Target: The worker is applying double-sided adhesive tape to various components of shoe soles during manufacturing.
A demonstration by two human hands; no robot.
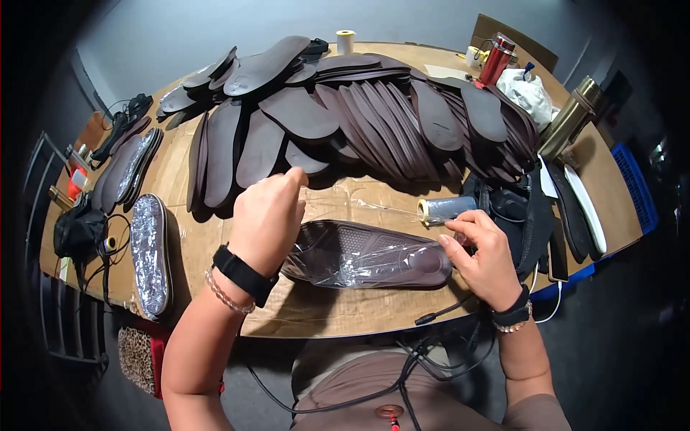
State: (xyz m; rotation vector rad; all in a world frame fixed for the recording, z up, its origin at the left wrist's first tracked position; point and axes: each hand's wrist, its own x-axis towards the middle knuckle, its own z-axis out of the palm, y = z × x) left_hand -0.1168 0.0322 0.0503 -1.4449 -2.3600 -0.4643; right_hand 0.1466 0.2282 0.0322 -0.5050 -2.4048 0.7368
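Note:
A pair of dark brown insoles [392, 266] lies at the near edge of the table, with clear, wrinkled film over part of it. Above its left end is my left hand [266, 212], its fingers closed; a thin, shiny strand of film runs toward it from the roll of clear film [447, 210]. What the fingertips grip is mostly hidden. My right hand [485, 251] hovers by the insoles' right end, just below the roll. Its fingers are curled, with a small gap between thumb and forefinger, and nothing shows between them.
Dark insoles [381, 122] are heaped across the back. A film-wrapped insole pair [149, 255] lies at left, near a black pouch [77, 231]. At right are a black bag [528, 223], a gold flask [575, 118], a red flask [497, 61] and a phone [558, 255]. Black cables [402, 377] cross my lap.

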